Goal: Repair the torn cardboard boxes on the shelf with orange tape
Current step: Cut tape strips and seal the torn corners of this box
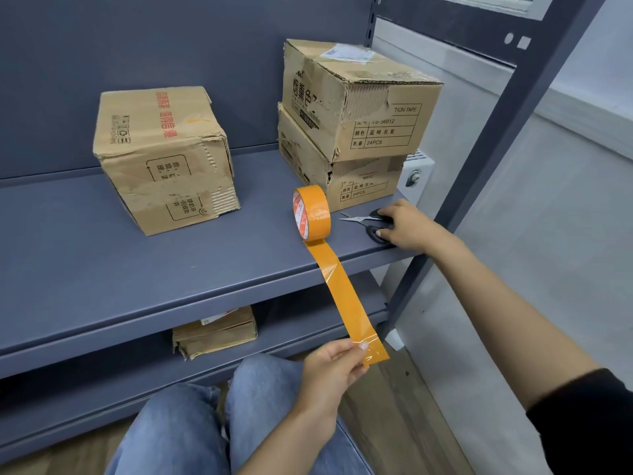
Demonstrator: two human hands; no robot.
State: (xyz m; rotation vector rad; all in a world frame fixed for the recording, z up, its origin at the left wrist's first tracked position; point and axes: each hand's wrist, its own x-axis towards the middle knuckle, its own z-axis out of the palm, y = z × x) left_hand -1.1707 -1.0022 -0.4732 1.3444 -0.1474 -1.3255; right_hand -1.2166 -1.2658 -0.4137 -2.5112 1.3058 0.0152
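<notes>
- I see the roll of orange tape (312, 212) standing on edge on the grey shelf (102, 269), just in front of the lower of two stacked boxes.
- A strip of tape (342, 296) runs from the roll over the shelf's front edge and down to my left hand (334, 370).
- My left hand pinches the free end of the strip between thumb and fingers, so its grip is clamped on the tape.
- My right hand (406, 226) rests on the scissors (371, 224), which lie on the shelf near its right end with the blades pointing left; its fingers curl over the black handles.
- The upper stacked box (359, 97) has a torn corner and front face; the lower stacked box (342, 173) is torn along its front edge.
- A single box (164, 156) stands well apart to the left, its facing torn and wrinkled.
- A flattened pile of cardboard (214, 332) lies on the shelf below.
- My knees in blue jeans (205, 423) show beneath.
</notes>
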